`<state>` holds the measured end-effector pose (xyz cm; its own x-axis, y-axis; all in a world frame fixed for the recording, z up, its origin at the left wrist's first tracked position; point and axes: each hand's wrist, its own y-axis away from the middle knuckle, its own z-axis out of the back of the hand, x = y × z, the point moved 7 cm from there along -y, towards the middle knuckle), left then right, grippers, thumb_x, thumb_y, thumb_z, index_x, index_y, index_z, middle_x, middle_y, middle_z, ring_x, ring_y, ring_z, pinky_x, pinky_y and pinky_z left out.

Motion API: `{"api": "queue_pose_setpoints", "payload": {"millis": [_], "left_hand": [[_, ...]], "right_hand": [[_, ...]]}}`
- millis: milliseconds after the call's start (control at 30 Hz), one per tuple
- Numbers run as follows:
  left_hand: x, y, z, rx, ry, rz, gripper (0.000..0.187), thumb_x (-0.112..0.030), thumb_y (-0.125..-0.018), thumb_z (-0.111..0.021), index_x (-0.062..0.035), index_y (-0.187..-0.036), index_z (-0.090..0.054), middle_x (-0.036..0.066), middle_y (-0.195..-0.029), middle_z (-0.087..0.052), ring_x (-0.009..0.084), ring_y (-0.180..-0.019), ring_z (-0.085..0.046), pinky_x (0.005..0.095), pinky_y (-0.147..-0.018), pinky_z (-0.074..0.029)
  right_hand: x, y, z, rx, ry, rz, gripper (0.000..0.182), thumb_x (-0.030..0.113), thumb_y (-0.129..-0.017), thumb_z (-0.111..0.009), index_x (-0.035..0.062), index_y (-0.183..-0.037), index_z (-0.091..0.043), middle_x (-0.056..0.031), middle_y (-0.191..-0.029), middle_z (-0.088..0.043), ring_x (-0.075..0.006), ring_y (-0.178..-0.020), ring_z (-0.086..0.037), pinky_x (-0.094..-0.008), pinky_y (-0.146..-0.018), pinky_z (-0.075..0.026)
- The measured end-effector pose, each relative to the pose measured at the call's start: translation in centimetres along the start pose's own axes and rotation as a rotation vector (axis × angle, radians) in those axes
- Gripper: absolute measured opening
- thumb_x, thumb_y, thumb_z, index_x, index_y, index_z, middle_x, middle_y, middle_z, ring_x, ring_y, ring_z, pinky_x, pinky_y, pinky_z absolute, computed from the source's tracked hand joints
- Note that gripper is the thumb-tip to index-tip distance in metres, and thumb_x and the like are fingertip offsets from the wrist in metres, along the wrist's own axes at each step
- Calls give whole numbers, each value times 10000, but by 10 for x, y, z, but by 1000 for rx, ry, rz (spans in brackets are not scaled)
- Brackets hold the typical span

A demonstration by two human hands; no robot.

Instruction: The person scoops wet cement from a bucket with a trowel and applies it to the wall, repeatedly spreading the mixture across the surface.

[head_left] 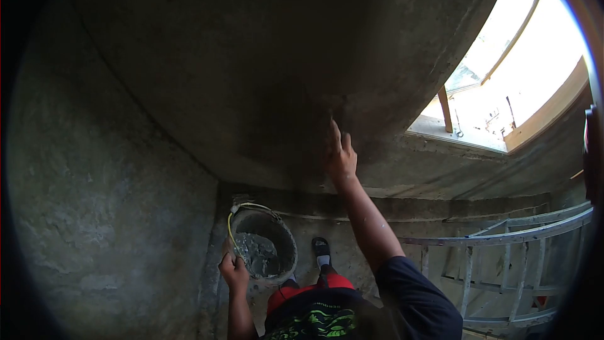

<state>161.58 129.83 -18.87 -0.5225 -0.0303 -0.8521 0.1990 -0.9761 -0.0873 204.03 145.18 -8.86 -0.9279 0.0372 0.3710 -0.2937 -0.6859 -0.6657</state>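
Observation:
My right hand is raised and pressed against the curved grey concrete surface above, at a dark wet patch; whether it holds anything is hidden. Lower down, my left hand is closed on the rim of a round bucket with wet grey mortar inside. A yellow cord handle arcs over the bucket's near edge. My foot in a dark sandal stands just right of the bucket.
A rough concrete wall closes in on the left. A grey metal ladder lies at the lower right. A bright opening with wooden planks sits at the upper right. The space is narrow and dim.

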Motion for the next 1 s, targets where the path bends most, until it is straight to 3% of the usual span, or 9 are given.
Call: {"api": "queue_pose_setpoints", "payload": {"millis": [100,300,400,433,500,567,700,867,1000], "left_hand": [[18,-2,-3,18,22,16,201,5,-810,-576,42,-703,-410,162,-598,-477,229,-530,-426,426,-531,-354],[25,-7,-3,80,-16,-25,186,-2,-804,-573,48,-708,-422,173,-599,-477,242,-525,-424,436,-530,-354],[5,-10,0,44,-29,-59,177,-5,-798,-570,58,-708,-433,182,-601,-483,271,-523,-421,448,-534,-362],[3,-10,2,25,-22,-66,173,-5,-797,-570,60,-707,-437,182,-601,-485,278,-523,-421,452,-535,-364],[13,-12,-1,28,-33,-65,166,-5,-791,-572,64,-709,-445,181,-604,-490,286,-524,-434,455,-540,-368],[7,-11,1,-11,30,-68,169,-12,-785,-578,68,-710,-449,187,-608,-499,291,-524,-444,460,-547,-376],[4,-10,1,-4,-18,-60,173,-13,-779,-586,64,-705,-450,188,-609,-500,288,-524,-447,455,-548,-378],[5,-7,0,-49,-41,-74,179,-4,-769,-591,50,-692,-440,182,-594,-476,279,-516,-426,448,-532,-355],[-2,2,6,-93,-89,-64,182,2,-768,-587,49,-685,-431,184,-589,-471,279,-513,-414,453,-528,-349]], "right_hand": [[-27,68,-35,121,4,-108,723,140,-898,-642,254,-1563,-379,-165,-1089,-575,-398,-776,-672,-486,-600,-589],[-40,172,-5,484,38,-276,727,204,-900,-670,242,-1562,-372,-169,-1039,-617,-406,-837,-674,-519,-723,-575],[-42,188,32,397,-108,-351,652,185,-896,-699,179,-1505,-466,-171,-1065,-684,-393,-902,-690,-482,-790,-574],[-41,179,42,385,-111,-355,652,185,-896,-699,179,-1505,-466,-171,-1065,-684,-393,-902,-690,-482,-790,-574],[-31,134,74,122,-309,-165,532,110,-895,-695,46,-1406,-558,-243,-1208,-691,-442,-1084,-673,-457,-917,-558],[-13,59,112,-58,-290,57,489,113,-887,-719,32,-1354,-599,-203,-1240,-687,-385,-1004,-699,-431,-848,-573],[19,-94,186,-340,-202,288,471,107,-904,-700,47,-1360,-595,-206,-1163,-698,-372,-892,-705,-429,-755,-586],[49,-195,205,-191,-4,218,447,244,-949,-669,177,-1382,-579,-156,-886,-631,-364,-708,-683,-473,-610,-558],[42,-174,167,-80,148,302,474,275,-960,-642,216,-1420,-544,-168,-947,-637,-368,-678,-688,-482,-561,-563]]}}
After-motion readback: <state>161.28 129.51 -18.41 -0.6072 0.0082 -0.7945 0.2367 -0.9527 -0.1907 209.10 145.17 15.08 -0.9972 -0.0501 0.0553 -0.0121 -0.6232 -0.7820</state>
